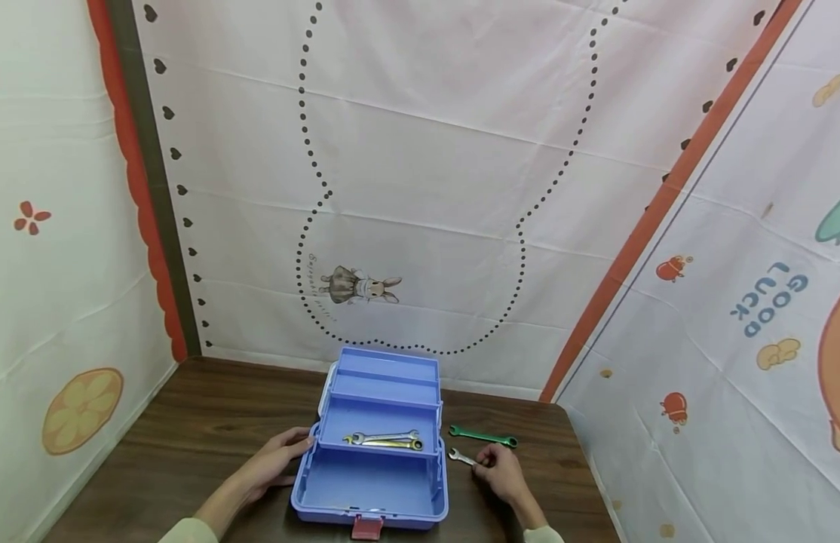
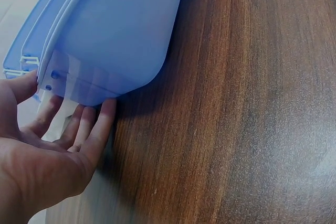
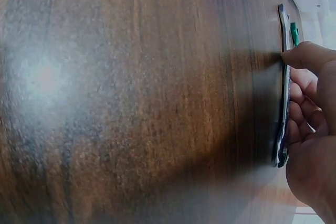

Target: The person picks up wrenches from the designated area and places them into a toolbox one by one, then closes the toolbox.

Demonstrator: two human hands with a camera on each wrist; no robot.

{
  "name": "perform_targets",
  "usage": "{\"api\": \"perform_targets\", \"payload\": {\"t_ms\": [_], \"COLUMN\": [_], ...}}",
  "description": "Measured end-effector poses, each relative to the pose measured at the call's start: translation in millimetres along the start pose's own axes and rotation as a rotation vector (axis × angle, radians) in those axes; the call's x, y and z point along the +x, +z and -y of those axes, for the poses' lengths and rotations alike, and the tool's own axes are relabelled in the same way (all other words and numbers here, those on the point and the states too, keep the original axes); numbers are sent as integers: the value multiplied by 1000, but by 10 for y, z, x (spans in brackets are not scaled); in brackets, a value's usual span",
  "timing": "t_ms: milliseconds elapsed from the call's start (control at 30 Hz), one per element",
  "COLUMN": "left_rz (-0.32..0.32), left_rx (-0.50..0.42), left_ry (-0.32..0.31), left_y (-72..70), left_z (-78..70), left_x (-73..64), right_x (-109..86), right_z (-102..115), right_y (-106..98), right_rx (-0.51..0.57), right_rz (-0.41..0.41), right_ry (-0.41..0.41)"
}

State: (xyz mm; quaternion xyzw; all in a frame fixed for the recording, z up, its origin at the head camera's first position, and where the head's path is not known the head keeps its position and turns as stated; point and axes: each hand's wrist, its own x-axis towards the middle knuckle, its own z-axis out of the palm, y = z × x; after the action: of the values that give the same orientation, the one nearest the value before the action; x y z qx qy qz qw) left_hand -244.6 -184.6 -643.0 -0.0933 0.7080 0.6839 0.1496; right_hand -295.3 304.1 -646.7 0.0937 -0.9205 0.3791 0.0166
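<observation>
A blue toolbox (image 1: 369, 490) stands with its lid raised and its tray (image 1: 338, 419) lifted over the lower compartment. My left hand (image 1: 273, 461) is at its left side; in the left wrist view the thumb touches near the upper rim and the fingertips rest against the outer wall. Beside the box's right side, my right hand (image 1: 503, 473) pinches a silver wrench (image 1: 461, 457) between thumb and fingers, low over the table. One end of this wrench (image 3: 284, 19) sticks out past the thumb in the right wrist view. Just behind it lies a green wrench (image 1: 484, 435).
Inside the tray are a silver wrench (image 1: 386, 436) and a yellow one (image 1: 393, 443), crossing each other. A red latch (image 1: 367, 527) hangs at the toolbox's front. The dark wooden table (image 1: 250, 400) is bordered by printed cloth walls (image 1: 420, 188).
</observation>
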Motion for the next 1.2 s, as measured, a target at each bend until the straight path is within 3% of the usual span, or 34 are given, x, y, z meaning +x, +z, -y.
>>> {"api": "perform_targets", "payload": {"t_ms": [333, 667, 1200], "left_rz": [-6, -8, -7], "left_rx": [-12, -6, -22], "left_ry": [6, 5, 11], "left_y": [8, 8, 9], "left_z": [-16, -5, 7], "left_x": [-62, -48, -51], "right_x": [-34, -21, -31], "right_z": [-41, 6, 16], "right_y": [35, 42, 73], "right_rx": [34, 10, -35], "right_rz": [0, -4, -48], "right_ry": [-36, -13, -62]}}
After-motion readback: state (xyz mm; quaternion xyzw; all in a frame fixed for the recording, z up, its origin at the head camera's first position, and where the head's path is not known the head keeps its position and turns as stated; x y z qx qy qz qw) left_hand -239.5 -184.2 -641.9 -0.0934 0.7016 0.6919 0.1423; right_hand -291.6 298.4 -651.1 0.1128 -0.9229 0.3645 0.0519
